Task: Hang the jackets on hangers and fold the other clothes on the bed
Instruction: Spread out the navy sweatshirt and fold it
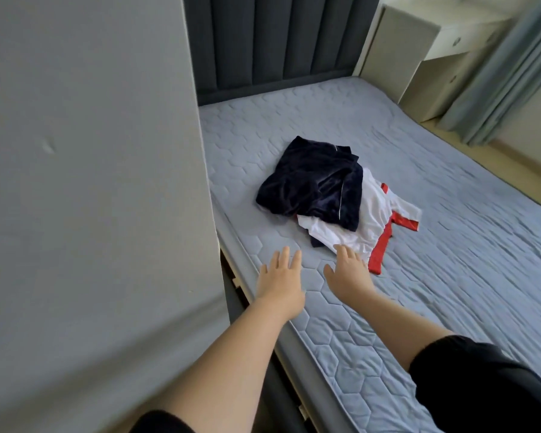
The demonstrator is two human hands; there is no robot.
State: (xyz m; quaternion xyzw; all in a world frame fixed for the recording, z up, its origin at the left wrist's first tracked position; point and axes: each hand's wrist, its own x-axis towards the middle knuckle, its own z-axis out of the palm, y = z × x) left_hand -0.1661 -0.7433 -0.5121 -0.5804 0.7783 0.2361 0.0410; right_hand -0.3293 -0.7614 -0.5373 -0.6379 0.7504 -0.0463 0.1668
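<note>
Clothes: dark garment [313,185] lying on white shirt [370,220], middle of the bed [450,260].
Hands: left hand [280,276] and right hand [349,270] spread, empty, by the shirt's near edge.
Risk: tugging the shirt would likely drag both, tangling them.

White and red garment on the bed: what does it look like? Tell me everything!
The white and red garment lies crumpled, not folded, on the blue quilted mattress. It looks like thin, smooth cloth, mostly white with bright red bands along its edges. A dark navy garment is heaped on its far left part. The right hand, fingers straight, reaches its near edge; whether it touches is unclear.
</note>
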